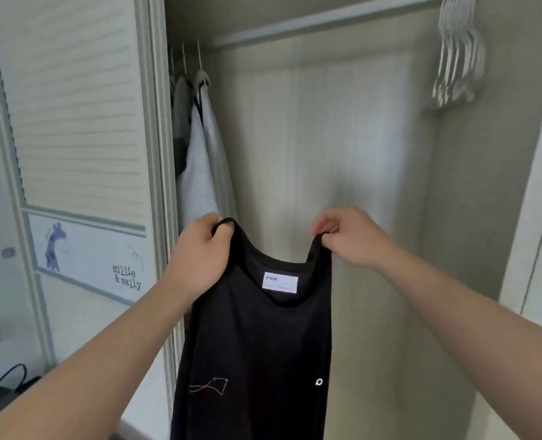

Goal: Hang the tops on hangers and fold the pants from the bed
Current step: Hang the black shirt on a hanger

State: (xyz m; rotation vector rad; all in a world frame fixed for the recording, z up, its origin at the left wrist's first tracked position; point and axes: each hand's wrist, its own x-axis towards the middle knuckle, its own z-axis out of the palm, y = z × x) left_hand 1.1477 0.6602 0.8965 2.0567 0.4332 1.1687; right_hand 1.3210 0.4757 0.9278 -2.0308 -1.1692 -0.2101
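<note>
Black tank top (257, 344) in the head view hangs well below the closet rod (326, 22), roughly under its middle, and you hold it up in the air by both shoulder straps. Judge it as light, thin, limp knit: it has no stiffness of its own, drapes straight down from your two holds, and would fold in on itself if one side were let go. The straps are narrow and may stretch or slide, so the shoulder loops are the right place to hold, each close to where it meets the body, with the label (280, 282) facing you.

Your left hand (199, 249) reaches forward on a nearly straight arm, back of the hand up, fingers curled over the left strap (226, 222), so that grip is closed on the fabric. Your right hand (349, 239) is raised to a like height, thumb and fingertips pinching the right strap (322, 238); its grip is also closed on the top, though motion blur hides the exact finger placement.

White hangers (456, 58) bunch at the rod's right end, well above your right hand. Hung garments (199, 147) sit at the rod's left end, just above your left hand.
</note>
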